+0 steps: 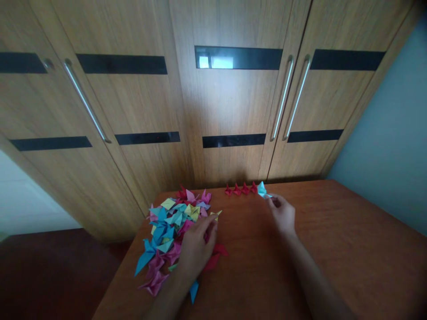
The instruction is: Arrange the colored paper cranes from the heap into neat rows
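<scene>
At the left of the brown table (247,262), a loose pile of folded paper pieces (176,217) in blue, pink, yellow and red spreads toward the near edge. A blue pointed piece (194,291) pokes out beside the left forearm. The left hand (196,245) lies over the pile's right side, fingers bent and partly curled, their tips at a yellow piece (217,214); the blur leaves me unable to tell whether they grip it or only touch it. A larger red piece (219,251) shows just right of that hand. Farther right, four small red pieces (245,189) stand in a row along the table's back edge. At the row's right end is a light-blue piece (262,189), its near corner pinched between thumb and forefinger of the right hand (283,214).
</scene>
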### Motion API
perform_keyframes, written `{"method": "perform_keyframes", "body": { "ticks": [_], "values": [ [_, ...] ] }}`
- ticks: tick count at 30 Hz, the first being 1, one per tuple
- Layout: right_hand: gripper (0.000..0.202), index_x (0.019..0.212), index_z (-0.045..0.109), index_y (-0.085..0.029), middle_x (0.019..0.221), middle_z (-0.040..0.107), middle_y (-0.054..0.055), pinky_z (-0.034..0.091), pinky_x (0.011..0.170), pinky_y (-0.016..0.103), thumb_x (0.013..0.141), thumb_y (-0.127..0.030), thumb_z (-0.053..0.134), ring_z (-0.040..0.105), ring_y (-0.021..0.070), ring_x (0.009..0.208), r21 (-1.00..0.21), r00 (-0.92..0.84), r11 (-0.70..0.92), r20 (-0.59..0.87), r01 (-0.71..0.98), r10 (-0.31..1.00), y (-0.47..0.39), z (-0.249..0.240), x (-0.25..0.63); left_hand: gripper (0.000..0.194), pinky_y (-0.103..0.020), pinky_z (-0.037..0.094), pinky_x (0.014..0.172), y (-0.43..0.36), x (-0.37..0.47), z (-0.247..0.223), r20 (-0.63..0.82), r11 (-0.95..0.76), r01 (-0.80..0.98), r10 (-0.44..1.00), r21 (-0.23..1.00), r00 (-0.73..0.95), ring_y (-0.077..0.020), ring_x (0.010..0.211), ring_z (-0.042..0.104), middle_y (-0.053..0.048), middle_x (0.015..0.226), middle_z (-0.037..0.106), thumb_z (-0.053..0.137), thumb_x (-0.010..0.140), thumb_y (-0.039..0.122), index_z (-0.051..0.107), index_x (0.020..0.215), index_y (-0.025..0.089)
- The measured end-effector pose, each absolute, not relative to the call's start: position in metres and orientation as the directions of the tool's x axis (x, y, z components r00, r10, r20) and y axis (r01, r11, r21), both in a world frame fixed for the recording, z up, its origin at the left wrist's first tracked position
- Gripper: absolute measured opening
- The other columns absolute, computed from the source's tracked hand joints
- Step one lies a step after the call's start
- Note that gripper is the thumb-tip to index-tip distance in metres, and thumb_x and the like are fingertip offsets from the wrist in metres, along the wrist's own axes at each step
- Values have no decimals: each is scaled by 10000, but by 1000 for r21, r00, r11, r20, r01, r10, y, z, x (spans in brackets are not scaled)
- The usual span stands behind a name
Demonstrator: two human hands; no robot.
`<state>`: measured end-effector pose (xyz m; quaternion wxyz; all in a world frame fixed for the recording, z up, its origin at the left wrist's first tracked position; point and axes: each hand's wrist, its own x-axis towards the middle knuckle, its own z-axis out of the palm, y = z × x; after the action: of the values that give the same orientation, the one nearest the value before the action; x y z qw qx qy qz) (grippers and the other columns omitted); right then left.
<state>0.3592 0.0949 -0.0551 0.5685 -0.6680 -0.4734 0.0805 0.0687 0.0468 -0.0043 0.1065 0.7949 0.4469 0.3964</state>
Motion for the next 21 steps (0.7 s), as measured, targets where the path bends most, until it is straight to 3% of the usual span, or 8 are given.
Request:
{"method": "perform_keyframes", "body": {
  "ticks": [4, 6, 21],
  "values": [
    [364, 986, 672, -178, 893, 721, 88, 457, 688, 245, 861, -451, 466, 664, 204, 804, -618, 560, -280, 318, 735, 765, 119, -67, 394, 243, -316, 498, 844, 47, 69, -7, 527, -586, 637, 790, 501, 313, -187, 941, 632, -48, 1020, 678, 484, 876, 194, 589, 1094, 213],
    [334, 1007, 671, -199, 914, 719, 92, 445, 681, 255, 869, -424, 466, 661, 219, 829, -532, 563, -369, 262, 762, 784, 130, -71, 402, 244, -319, 497, 855, 47, 67, -8, 523, -587, 642, 790, 493, 320, -186, 951, 630, -47, 1030, 677, 480, 873, 177, 594, 1085, 215],
    [402, 1090, 620, -198, 1010, 664, 156, 488, 757, 387, 904, -464, 384, 635, 300, 946, -270, 541, -509, 52, 817, 840, 172, -71, 397, 220, -330, 514, 839, 51, 59, -4, 579, -598, 676, 757, 431, 302, -190, 942, 637, -44, 1002, 686, 478, 873, 169, 608, 1043, 216]
  ]
}}
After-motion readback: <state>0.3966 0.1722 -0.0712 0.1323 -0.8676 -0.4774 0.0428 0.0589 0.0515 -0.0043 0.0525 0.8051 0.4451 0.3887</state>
